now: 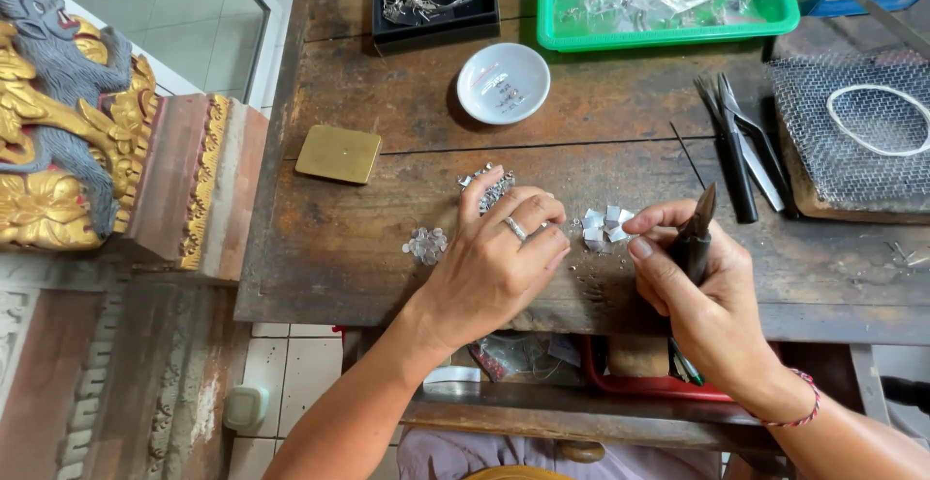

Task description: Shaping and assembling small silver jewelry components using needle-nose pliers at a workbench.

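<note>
The person leans over a worn wooden surface (368,247), both hands low near its front edge. Left hand (494,267) rests knuckles-up w/ a ring on one finger, fingers curled down over small silver bits; can't tell if they pinch anything, the tips are hidden. A heap of silver pieces (492,187) lies at 12 o'clock from that hand, touching the fingertips, and a smaller cluster of round bits (425,244) sits at 9 o'clock, just beside it. Right hand (693,291) is closed around dark tweezers (699,233), tip up. The small silver squares (605,225) lie between the two hands.

To do this well, I'd judge: keep the wrists planted, take one piece at a time, don't scatter the piles. A white dish (503,83) sits at 12 o'clock, well apart; spare pliers (738,146) lie at 2 o'clock.
</note>
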